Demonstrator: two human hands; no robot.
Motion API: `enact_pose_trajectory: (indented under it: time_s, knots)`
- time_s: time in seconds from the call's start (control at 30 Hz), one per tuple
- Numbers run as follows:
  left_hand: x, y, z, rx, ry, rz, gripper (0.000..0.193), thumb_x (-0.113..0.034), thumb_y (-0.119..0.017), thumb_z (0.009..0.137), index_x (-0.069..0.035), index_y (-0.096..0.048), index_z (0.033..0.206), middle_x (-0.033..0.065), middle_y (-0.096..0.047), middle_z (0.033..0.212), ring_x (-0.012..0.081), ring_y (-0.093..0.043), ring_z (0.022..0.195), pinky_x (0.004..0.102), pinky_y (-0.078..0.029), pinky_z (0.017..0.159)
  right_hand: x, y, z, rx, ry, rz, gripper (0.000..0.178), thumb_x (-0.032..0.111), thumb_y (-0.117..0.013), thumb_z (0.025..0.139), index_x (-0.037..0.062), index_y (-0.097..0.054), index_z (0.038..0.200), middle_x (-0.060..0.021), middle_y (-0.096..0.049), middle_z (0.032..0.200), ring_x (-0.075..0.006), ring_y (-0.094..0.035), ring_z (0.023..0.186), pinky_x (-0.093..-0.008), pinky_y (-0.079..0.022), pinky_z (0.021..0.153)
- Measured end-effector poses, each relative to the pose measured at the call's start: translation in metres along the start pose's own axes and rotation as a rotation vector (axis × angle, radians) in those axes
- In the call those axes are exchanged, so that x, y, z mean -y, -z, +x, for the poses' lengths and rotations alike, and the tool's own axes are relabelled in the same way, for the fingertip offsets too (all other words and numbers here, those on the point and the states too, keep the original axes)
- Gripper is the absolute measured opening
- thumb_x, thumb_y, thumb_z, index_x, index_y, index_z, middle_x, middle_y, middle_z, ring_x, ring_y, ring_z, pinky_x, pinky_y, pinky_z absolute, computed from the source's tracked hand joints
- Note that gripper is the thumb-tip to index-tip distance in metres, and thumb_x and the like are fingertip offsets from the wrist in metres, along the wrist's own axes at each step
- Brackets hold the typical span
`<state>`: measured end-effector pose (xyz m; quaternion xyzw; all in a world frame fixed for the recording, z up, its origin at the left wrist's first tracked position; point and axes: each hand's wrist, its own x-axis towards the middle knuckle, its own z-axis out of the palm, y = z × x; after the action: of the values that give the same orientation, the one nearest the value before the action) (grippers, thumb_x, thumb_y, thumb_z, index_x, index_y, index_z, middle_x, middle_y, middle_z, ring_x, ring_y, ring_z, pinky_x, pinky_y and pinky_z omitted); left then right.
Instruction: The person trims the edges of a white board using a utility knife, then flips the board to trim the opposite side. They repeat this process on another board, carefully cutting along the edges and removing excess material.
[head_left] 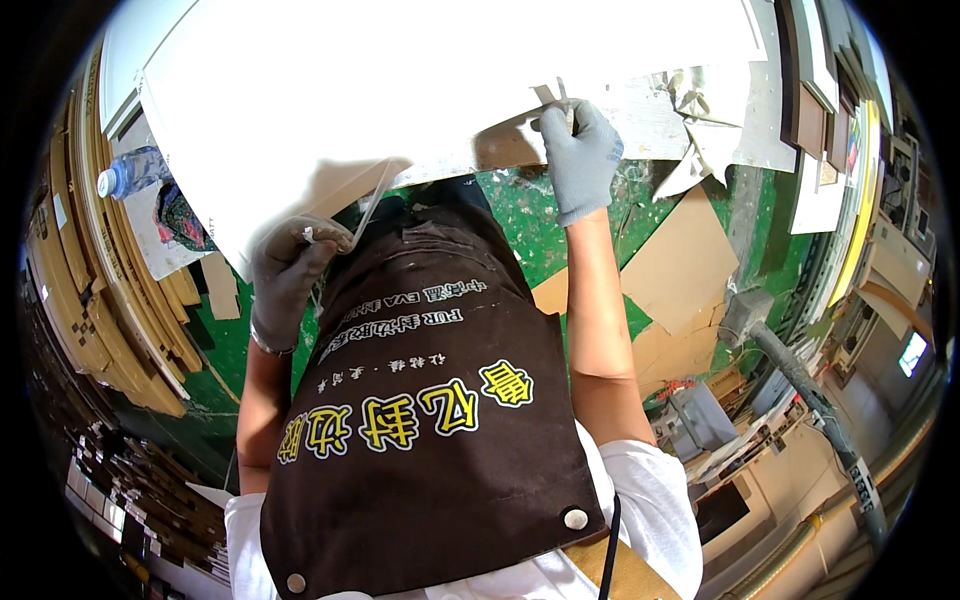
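A large, glaring white panel [400, 90] lies across the worktable in front of me. My left hand [298, 265], in a grey glove, is by the panel's near left edge. Its fingers are pinched together around the end of a thin, translucent strip [375, 205] that slants up to the panel. My right hand [582, 150], in a matching glove, is closed over the panel's near edge at the right. From its fingertips sticks out a small flat grey scraper-like tool [545, 94], whose exact kind is unclear.
A crumpled cloth [700, 130] lies right of my right hand. A plastic bottle [130, 173] stands at the left, beside stacked boards [110, 250]. Cardboard sheets [680, 255] cover part of the green floor [520, 220]. A grey pipe [800, 380] runs at the right.
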<state>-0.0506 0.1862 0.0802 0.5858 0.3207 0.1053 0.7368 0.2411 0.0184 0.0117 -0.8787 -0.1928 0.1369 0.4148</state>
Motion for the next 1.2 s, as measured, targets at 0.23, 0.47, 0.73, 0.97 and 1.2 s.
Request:
enact_pose_trajectory:
  time_s: [0.23, 0.47, 0.73, 0.97, 1.2]
  knots:
    - [0.005, 0.002, 0.0, -0.003, -0.003, -0.013, 0.008, 0.002, -0.058, 0.093, 0.003, -0.066, 0.096, 0.0096, -0.07, 0.093, 0.0136, -0.065, 0.087, 0.0282, -0.053, 0.081, 0.019, 0.009, -0.006, 0.032, -0.156, 0.204, 0.03, 0.025, -0.064, 0.086, -0.0025, -0.067, 0.075, -0.01, -0.059, 0.064, -0.0176, -0.056, 0.066, -0.0373, -0.044, 0.062]
    - [0.003, 0.001, -0.001, -0.009, 0.009, -0.01, 0.006, 0.001, -0.058, 0.094, 0.002, -0.064, 0.096, 0.0102, -0.07, 0.094, 0.0143, -0.065, 0.088, 0.0287, -0.053, 0.082, 0.003, -0.002, 0.002, -0.032, -0.105, 0.178, 0.027, 0.023, -0.064, 0.083, -0.0027, -0.064, 0.076, -0.0163, -0.061, 0.067, -0.0266, -0.059, 0.068, -0.0389, -0.046, 0.066]
    - [0.01, 0.004, 0.0, 0.01, -0.03, -0.047, 0.005, 0.002, -0.059, 0.094, 0.002, -0.062, 0.097, 0.0112, -0.07, 0.095, 0.016, -0.065, 0.089, 0.0299, -0.053, 0.082, 0.016, 0.007, 0.002, -0.015, 0.022, -0.086, 0.035, 0.029, -0.07, 0.086, -0.0033, -0.063, 0.075, -0.0136, -0.057, 0.061, -0.0217, -0.05, 0.054, -0.034, -0.043, 0.056]
    - [0.009, 0.003, 0.0, 0.018, -0.032, -0.057, 0.004, 0.002, -0.06, 0.094, 0.002, -0.063, 0.097, 0.0115, -0.07, 0.094, 0.0163, -0.066, 0.089, 0.0301, -0.053, 0.082, 0.007, 0.005, 0.007, -0.013, -0.104, 0.163, 0.032, 0.027, -0.068, 0.088, -0.0024, -0.065, 0.076, -0.0104, -0.061, 0.062, -0.0176, -0.052, 0.056, -0.0335, -0.044, 0.056]
    - [0.01, 0.004, 0.002, 0.027, -0.04, -0.073, 0.005, 0.001, -0.059, 0.094, 0.003, -0.064, 0.096, 0.0123, -0.07, 0.094, 0.0161, -0.066, 0.089, 0.0297, -0.054, 0.082, 0.015, 0.015, 0.009, 0.004, 0.076, -0.217, 0.043, 0.042, -0.071, 0.086, 0.0007, -0.064, 0.076, -0.0138, -0.059, 0.061, -0.0262, -0.059, 0.057, -0.0372, -0.045, 0.058]
